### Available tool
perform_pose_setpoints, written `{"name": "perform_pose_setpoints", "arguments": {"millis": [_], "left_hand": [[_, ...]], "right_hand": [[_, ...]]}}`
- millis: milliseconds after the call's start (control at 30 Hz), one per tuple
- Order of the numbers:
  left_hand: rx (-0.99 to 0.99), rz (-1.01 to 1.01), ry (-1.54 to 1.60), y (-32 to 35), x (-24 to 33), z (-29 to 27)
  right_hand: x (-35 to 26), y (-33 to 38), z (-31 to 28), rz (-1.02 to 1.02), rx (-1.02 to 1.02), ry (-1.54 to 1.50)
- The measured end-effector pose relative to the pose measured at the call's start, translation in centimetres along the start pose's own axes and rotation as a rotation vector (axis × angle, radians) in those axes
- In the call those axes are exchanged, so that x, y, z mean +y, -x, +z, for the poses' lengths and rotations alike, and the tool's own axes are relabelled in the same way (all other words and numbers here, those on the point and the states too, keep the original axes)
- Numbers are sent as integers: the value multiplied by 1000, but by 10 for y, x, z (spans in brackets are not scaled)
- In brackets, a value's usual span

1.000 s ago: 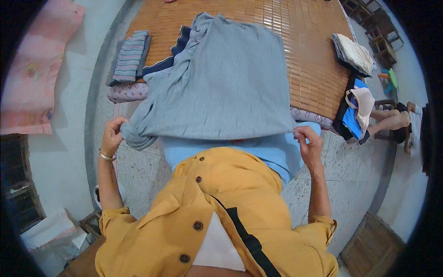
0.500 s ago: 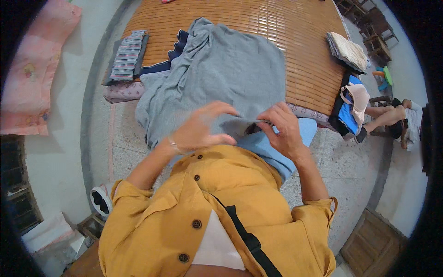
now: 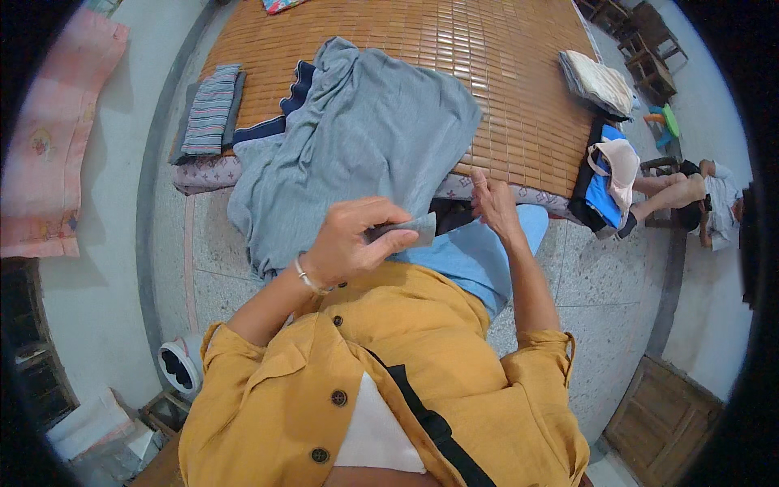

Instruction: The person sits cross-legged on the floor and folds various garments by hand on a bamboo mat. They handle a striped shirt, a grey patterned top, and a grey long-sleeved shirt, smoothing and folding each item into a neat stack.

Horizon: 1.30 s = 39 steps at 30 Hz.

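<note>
A large grey knit garment (image 3: 373,130) is spread crumpled across the front of the bamboo-matted bed and hangs over its near edge. My left hand (image 3: 345,243) is closed on a gathered edge of it, thumb and fingers pinching the cloth above my lap. A navy trimmed part (image 3: 264,130) shows at the garment's left side. Apart from the garment, my right hand (image 3: 497,209) is raised by the bed's near edge. Its fingers point away from me, apart, and I see nothing held in them.
Folded striped clothes (image 3: 209,114) lie at the bed's left edge. To the right are a folded cream pile (image 3: 599,81) and a beige bra on blue and black clothes (image 3: 604,191). Another person (image 3: 690,195) sits at the far right. The bamboo mat (image 3: 519,97) covers the bed.
My right hand has let go of the garment's near edge and shifted up. My left hand has closed on the cloth, and the garment's right side has been drawn leftward.
</note>
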<state>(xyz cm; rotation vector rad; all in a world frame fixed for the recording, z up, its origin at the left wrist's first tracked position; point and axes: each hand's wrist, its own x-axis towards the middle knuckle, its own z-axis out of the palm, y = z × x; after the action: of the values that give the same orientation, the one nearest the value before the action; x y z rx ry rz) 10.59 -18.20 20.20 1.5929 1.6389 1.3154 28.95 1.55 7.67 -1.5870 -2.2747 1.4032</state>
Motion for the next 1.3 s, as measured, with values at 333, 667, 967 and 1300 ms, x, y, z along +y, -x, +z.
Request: {"name": "perform_pose_setpoints", "arguments": {"millis": [333, 667, 967, 1300], "left_hand": [[-382, 198, 114, -1, 48, -27], [-459, 558, 923, 20, 52, -87], [-236, 377, 841, 38, 31, -88], [-98, 134, 54, -19, -2, -3]], "right_hand": [[-29, -46, 64, 72, -52, -1261], [-5, -107, 51, 114, -10, -1581], [2, -76, -32, -223, 251, -1161], [-109, 62, -27, -1030, 312, -59]]}}
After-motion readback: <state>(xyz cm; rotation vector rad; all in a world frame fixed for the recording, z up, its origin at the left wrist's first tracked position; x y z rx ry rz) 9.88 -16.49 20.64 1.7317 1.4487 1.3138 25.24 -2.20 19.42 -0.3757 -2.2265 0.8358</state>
